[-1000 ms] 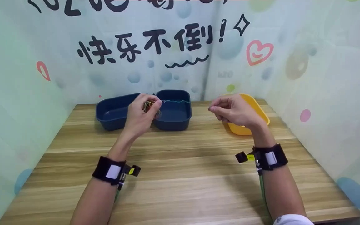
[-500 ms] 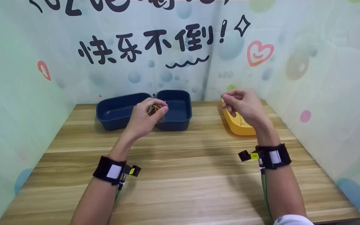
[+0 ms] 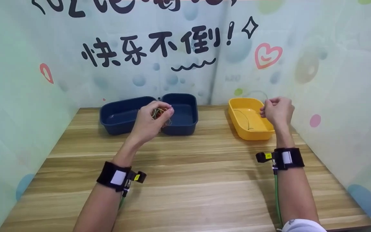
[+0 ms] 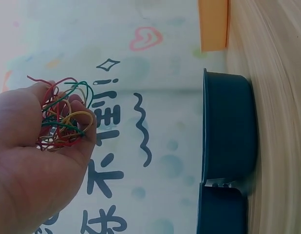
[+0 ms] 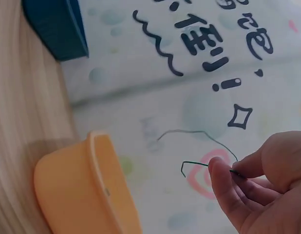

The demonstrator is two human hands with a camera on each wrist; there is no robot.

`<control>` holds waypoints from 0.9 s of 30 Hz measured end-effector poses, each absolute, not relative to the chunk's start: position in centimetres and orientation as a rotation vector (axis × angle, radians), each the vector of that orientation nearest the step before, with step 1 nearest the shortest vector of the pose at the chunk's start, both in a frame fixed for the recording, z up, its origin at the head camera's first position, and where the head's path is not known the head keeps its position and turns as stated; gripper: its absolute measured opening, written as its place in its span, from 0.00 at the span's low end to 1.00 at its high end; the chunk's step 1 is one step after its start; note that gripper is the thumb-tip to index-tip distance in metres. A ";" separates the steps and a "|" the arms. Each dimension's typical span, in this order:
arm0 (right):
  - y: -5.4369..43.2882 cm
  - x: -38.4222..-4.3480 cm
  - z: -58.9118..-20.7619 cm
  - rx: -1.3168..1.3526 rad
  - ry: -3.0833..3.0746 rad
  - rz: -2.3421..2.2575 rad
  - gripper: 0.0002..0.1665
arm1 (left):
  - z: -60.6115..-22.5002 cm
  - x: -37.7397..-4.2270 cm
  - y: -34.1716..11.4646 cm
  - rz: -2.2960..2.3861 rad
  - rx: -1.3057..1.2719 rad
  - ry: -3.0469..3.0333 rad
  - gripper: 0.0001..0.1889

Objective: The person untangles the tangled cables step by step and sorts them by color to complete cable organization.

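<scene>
My left hand (image 3: 150, 120) holds a tangled bundle of thin wires (image 4: 65, 117) in its curled fingers, above the front of the blue bins. Red, green and yellow strands loop out of the palm in the left wrist view. Between thumb and fingertips my right hand (image 3: 279, 111) pinches a single green wire (image 5: 197, 163). One bent end and one long curved end of it stick out. That hand is over the right side of a yellow bin (image 3: 251, 135), in which another thin wire (image 3: 247, 119) lies against the inside.
Two dark blue bins, a long one (image 3: 113, 128) and a squarer one (image 3: 180, 129), stand side by side at the back of the wooden table (image 3: 185, 180). A printed cloth wall (image 3: 124, 80) rises right behind the bins, with further walls on both sides.
My right hand has moved right with a wire pulled off the bundle, from left of the yellow bin to its right side. The left hand has shifted slightly right.
</scene>
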State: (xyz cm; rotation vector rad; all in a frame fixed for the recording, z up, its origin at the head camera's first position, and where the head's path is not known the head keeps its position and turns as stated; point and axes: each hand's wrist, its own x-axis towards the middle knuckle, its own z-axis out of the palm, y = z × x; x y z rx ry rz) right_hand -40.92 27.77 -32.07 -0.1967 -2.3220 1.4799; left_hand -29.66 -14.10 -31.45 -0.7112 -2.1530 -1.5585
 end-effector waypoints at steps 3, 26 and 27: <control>28.3 -41.8 -33.5 -0.230 -2.409 1.457 0.17 | -31.5 -29.6 -14.0 -1.569 -0.708 -2.155 0.11; 19.8 -38.0 -30.8 0.635 -2.245 0.893 0.10 | -33.8 -31.9 -12.4 -2.375 -0.675 -1.859 0.23; 19.0 -37.4 -30.6 0.713 -2.234 0.896 0.09 | -33.8 -31.9 -12.3 -2.416 -0.670 -1.820 0.23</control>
